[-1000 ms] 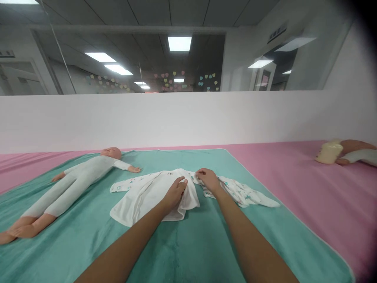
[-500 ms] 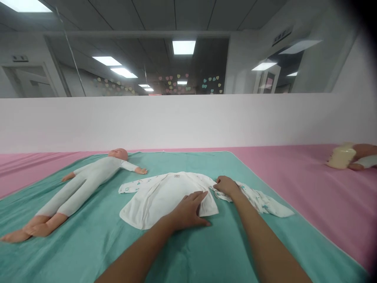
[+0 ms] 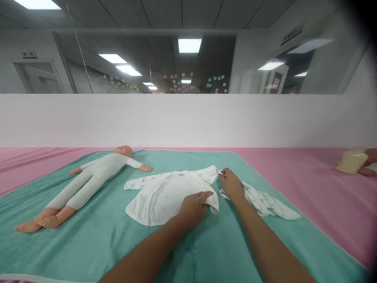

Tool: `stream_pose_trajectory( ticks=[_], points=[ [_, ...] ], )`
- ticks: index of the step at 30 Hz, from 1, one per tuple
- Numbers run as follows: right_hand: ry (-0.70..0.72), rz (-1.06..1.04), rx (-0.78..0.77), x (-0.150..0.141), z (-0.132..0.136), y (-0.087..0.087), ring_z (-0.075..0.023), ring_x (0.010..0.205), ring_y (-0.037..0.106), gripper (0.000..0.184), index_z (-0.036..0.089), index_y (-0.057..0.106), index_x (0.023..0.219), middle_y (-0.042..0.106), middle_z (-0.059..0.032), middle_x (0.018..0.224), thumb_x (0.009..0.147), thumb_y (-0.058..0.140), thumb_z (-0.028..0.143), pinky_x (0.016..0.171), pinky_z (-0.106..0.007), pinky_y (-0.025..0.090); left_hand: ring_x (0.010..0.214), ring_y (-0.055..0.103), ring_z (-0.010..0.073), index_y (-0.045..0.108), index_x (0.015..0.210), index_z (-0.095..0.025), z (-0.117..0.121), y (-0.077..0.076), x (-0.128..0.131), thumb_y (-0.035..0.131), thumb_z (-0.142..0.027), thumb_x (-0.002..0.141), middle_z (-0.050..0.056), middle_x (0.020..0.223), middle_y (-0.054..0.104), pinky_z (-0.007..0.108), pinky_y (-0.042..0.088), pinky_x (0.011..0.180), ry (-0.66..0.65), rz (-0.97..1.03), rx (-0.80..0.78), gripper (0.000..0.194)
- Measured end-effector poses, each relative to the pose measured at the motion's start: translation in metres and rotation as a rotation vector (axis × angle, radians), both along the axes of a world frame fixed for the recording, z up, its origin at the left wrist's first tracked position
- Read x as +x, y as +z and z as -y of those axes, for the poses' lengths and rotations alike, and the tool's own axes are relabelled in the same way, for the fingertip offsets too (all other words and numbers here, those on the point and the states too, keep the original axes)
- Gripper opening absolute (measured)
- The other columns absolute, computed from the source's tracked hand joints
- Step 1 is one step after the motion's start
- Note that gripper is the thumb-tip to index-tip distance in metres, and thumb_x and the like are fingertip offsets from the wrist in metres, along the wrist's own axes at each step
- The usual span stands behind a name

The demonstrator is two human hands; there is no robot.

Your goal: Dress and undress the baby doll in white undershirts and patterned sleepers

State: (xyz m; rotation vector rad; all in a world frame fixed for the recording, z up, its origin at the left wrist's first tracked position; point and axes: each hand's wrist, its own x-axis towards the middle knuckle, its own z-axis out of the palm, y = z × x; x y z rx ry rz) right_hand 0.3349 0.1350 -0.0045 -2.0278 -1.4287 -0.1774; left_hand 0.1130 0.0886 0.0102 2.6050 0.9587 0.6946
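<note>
A white baby shirt (image 3: 171, 196) with small printed figures on its sleeves lies spread out in the middle of a green blanket (image 3: 97, 251). The fingers of my left hand (image 3: 196, 208) are closed on its lower right edge. My right hand (image 3: 231, 182) pinches the cuff of its right sleeve, which is drawn out to the side and slightly lifted. Just beyond my right wrist lies a bunched white printed garment (image 3: 268, 202), partly hidden by my arm. To the left a baby doll (image 3: 103, 173) in a pale bodysuit lies on its back.
Pink sheeting (image 3: 309, 188) shows around the blanket. At the far right stands a cream-coloured bottle (image 3: 352, 161), with part of another doll (image 3: 371, 157) beside it. A white wall (image 3: 176, 120) with a window above rises behind.
My right hand has pulled the shirt's right sleeve out straight, away from the bunched garment. My left hand has gone from lying on the shirt to gripping its edge. The view has shifted slightly left.
</note>
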Motion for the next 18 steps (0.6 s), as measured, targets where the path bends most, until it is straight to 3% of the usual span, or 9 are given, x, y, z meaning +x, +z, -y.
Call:
stream_pose_trajectory(
  ticks=[6, 13, 18],
  points=[
    [0.015, -0.077, -0.043, 0.015, -0.01, -0.012, -0.0178, 0.102, 0.051, 0.033, 0.021, 0.056, 0.105, 0.057, -0.005, 0.113, 0.084, 0.031, 0.026, 0.084, -0.026, 0.035, 0.062, 0.051, 0.0164, 0.04, 0.127, -0.026, -0.003, -0.001, -0.001, 0.034, -0.022, 0.084, 0.0, 0.065, 0.059, 0.027, 0.036, 0.06, 0.098, 0.028, -0.092, 0.043],
    [0.008, -0.052, -0.137, 0.039, -0.02, -0.023, -0.0212, 0.122, 0.038, 0.043, 0.015, 0.054, 0.116, 0.045, -0.0102, 0.13, 0.075, 0.04, 0.016, 0.099, -0.03, 0.03, 0.066, 0.054, 0.0174, 0.044, 0.125, -0.026, 0.001, 0.004, -0.004, 0.025, -0.034, 0.09, 0.004, 0.072, 0.063, 0.028, 0.036, 0.06, 0.033, 0.067, -0.086, 0.041],
    [-0.021, -0.041, -0.11, 0.042, -0.015, -0.017, -0.0204, 0.12, 0.04, 0.04, 0.017, 0.054, 0.114, 0.044, -0.0081, 0.131, 0.077, 0.037, 0.016, 0.1, -0.031, 0.031, 0.066, 0.055, 0.016, 0.055, 0.101, -0.022, -0.001, 0.0, -0.001, 0.028, -0.033, 0.089, 0.002, 0.072, 0.065, 0.026, 0.034, 0.059, 0.039, 0.055, -0.108, 0.031]
  ],
)
